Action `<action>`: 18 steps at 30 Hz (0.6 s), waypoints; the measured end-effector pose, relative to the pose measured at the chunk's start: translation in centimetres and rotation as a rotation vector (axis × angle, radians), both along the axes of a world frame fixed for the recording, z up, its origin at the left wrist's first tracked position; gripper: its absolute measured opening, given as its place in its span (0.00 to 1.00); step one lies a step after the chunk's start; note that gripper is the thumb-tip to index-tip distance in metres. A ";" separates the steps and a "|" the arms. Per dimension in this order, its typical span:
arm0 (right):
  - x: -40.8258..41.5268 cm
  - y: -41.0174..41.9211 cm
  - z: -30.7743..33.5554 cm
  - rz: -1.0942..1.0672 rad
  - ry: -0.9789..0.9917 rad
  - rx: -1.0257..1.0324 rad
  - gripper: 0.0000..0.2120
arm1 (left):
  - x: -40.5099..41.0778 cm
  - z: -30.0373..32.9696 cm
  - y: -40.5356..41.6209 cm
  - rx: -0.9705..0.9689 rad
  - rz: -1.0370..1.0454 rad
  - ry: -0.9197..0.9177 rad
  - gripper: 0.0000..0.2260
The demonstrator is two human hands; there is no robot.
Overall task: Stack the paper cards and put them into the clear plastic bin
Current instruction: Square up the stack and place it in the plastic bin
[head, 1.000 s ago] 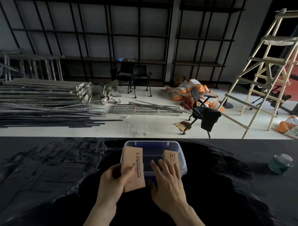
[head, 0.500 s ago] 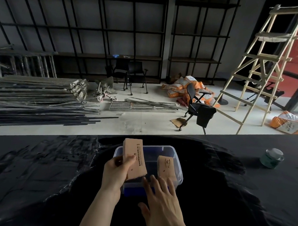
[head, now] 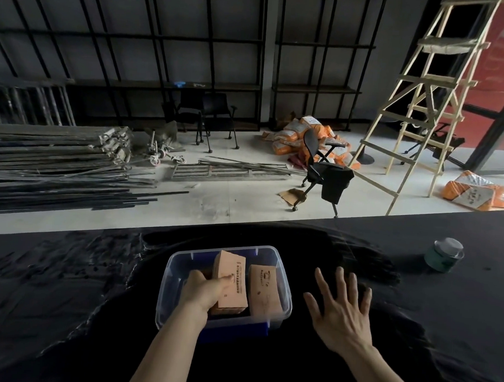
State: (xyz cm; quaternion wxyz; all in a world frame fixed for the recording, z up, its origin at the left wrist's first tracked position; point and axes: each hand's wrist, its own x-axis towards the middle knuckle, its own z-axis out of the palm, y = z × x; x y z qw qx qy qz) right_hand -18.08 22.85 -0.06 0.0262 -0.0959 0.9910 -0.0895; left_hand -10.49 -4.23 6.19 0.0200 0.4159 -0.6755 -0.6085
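A clear plastic bin (head: 281,284) with a blue base stands on the black table in front of me. My left hand (head: 204,291) reaches down into it, shut on a thick stack of tan paper cards (head: 232,279) with dark print. A second stack of tan cards (head: 264,289) lies inside the bin along its right side, touching the first. My right hand (head: 342,309) is open with fingers spread, flat over the black cloth just right of the bin, holding nothing.
A black cloth (head: 67,298) covers the table. A green jar with a clear lid (head: 443,254) stands at the far right. Beyond the table edge lie metal bars, chairs, orange sacks and a wooden ladder (head: 421,111) on the floor.
My left hand has lowered its card stack from above the rim down into the bin. My right hand has left the bin's front and moved right, spreading open.
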 end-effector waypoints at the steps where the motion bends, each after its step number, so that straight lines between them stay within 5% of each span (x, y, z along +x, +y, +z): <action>1: -0.2 -0.1 -0.8 0.001 -0.018 0.006 0.45 | -0.3 -0.1 0.1 -0.006 -0.013 -0.021 0.22; 13: 0.1 -0.8 -3.4 0.015 -0.013 0.011 0.47 | -2.0 -1.4 0.6 -0.122 -0.206 -0.248 0.37; 18: 0.1 -0.8 -3.8 0.016 -0.007 0.011 0.45 | -1.9 -0.9 0.9 -0.408 -0.386 -0.406 0.32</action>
